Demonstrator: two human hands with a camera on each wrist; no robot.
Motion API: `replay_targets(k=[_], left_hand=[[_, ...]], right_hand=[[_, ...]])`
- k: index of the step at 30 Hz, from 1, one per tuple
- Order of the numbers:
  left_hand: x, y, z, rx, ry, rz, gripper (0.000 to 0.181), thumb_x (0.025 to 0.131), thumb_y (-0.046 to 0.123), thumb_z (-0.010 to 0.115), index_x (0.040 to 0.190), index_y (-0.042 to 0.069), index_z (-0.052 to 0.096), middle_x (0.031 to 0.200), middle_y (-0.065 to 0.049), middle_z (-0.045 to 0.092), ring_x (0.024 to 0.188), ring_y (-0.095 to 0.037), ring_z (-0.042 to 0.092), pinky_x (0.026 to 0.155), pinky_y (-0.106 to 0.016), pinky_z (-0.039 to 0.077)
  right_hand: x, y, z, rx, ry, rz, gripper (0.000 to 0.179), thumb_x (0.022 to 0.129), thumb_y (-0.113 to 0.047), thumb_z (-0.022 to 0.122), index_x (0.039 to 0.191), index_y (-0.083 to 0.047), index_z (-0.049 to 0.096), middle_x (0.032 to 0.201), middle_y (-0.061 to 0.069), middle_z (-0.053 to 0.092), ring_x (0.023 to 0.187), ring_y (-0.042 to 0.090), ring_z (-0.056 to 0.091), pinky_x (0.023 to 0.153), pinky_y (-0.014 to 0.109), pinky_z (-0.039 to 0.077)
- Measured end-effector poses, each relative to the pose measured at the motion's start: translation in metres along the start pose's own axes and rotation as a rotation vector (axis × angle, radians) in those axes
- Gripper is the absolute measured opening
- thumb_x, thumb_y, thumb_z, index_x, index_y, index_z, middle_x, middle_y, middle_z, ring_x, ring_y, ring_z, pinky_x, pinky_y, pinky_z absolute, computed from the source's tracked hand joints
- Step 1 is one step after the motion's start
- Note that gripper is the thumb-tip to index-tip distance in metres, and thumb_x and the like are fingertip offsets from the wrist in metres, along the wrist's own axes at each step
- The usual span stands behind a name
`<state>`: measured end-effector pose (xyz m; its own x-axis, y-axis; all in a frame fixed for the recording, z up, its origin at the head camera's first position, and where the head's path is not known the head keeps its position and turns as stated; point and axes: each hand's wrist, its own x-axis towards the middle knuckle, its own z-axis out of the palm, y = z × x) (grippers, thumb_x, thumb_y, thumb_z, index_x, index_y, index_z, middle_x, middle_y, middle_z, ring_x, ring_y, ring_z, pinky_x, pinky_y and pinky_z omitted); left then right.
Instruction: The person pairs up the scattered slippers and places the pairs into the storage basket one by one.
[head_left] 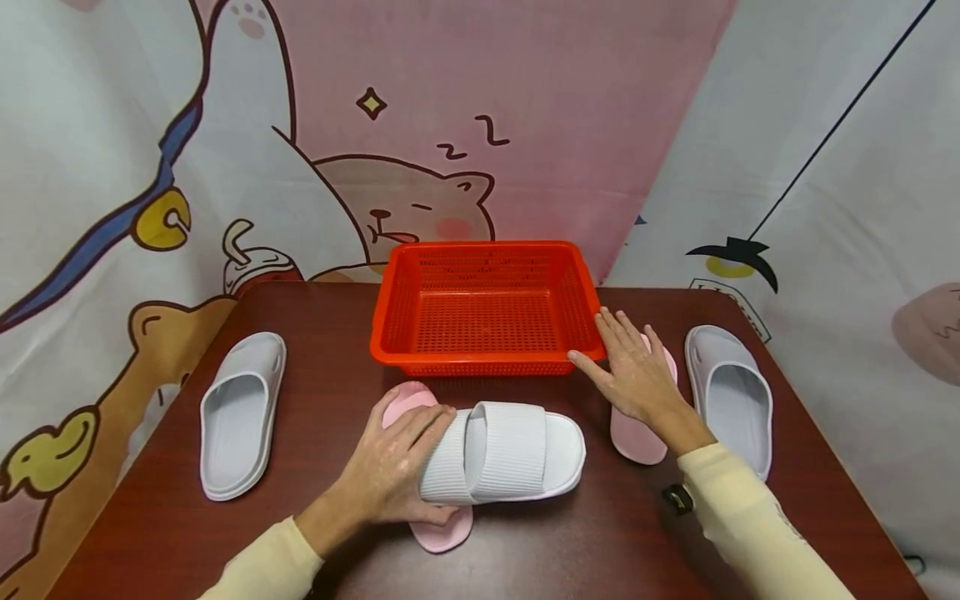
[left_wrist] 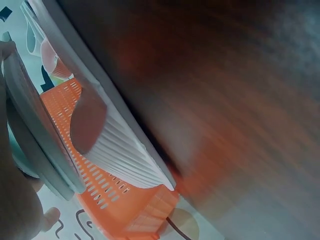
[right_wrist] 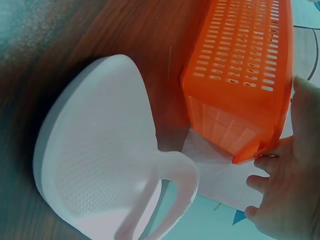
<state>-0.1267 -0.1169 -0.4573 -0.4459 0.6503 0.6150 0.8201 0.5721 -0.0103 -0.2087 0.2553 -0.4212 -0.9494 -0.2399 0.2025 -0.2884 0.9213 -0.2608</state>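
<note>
My left hand (head_left: 393,458) grips a white slipper (head_left: 517,450) with a ribbed strap, its toe pointing right. The slipper lies crosswise above a pink slipper (head_left: 444,533), whose two ends show past my hand. In the left wrist view, the held slipper (left_wrist: 40,125) appears edge-on beside the ribbed strap of the one on the table. My right hand (head_left: 637,379) has its fingers extended at the right rim of the red basket (head_left: 480,358); whether it touches the rim I cannot tell. Under this hand lies another pink slipper (head_left: 637,437), partly hidden.
A light grey slipper (head_left: 243,417) stands at the table's left, and a matching grey slipper (head_left: 731,400) is at the right, partly behind my right arm. The brown table (head_left: 330,333) ends against a printed cloth (head_left: 562,125) at the back.
</note>
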Motion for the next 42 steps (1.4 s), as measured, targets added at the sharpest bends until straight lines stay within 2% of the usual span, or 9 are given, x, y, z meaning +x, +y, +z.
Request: replay_targets(k=[6,19,26,34,42], left_hand=[[0.000,-0.003,-0.002,0.026,-0.002,0.003,0.107,0.055,0.072,0.075,0.134,0.001,0.060,0.127,-0.010,0.064,0.118,-0.027,0.060,0.110,-0.066,0.023],[0.004,-0.013,-0.013,0.107,-0.052,0.004,0.110,0.058,0.076,0.072,0.137,0.002,0.058,0.130,-0.012,0.064,0.118,-0.031,0.061,0.109,-0.067,0.024],[0.016,-0.017,-0.018,0.131,-0.048,0.007,0.107,0.060,0.075,0.072,0.137,0.002,0.058,0.129,-0.013,0.065,0.115,-0.030,0.062,0.107,-0.069,0.026],[0.032,-0.029,-0.027,0.136,-0.032,-0.054,0.104,0.061,0.070,0.075,0.138,0.002,0.057,0.132,-0.013,0.062,0.117,-0.030,0.061,0.110,-0.068,0.020],[0.044,-0.041,-0.030,0.144,-0.079,-0.078,0.100,0.067,0.066,0.071,0.142,0.002,0.053,0.137,-0.016,0.058,0.123,-0.032,0.056,0.112,-0.068,0.017]], right_hand=[[0.001,0.000,-0.001,-0.012,-0.001,-0.005,0.090,0.098,-0.064,0.043,0.157,0.003,0.032,0.162,0.022,0.028,0.150,0.040,0.019,0.117,0.063,0.008],[0.002,0.002,0.001,-0.036,0.016,-0.019,0.090,0.097,-0.066,0.045,0.155,0.002,0.035,0.161,0.021,0.032,0.149,0.041,0.021,0.114,0.065,0.018],[0.003,0.002,-0.002,-0.051,0.005,-0.014,0.090,0.097,-0.067,0.044,0.156,0.001,0.035,0.160,0.020,0.033,0.149,0.040,0.020,0.114,0.064,0.019],[0.003,0.002,-0.006,-0.065,-0.049,-0.013,0.091,0.098,-0.068,0.039,0.158,0.000,0.031,0.162,0.019,0.029,0.150,0.041,0.018,0.114,0.065,0.018],[0.005,0.004,-0.007,-0.099,-0.055,-0.018,0.091,0.097,-0.069,0.039,0.158,-0.001,0.032,0.163,0.017,0.029,0.150,0.041,0.019,0.114,0.064,0.019]])
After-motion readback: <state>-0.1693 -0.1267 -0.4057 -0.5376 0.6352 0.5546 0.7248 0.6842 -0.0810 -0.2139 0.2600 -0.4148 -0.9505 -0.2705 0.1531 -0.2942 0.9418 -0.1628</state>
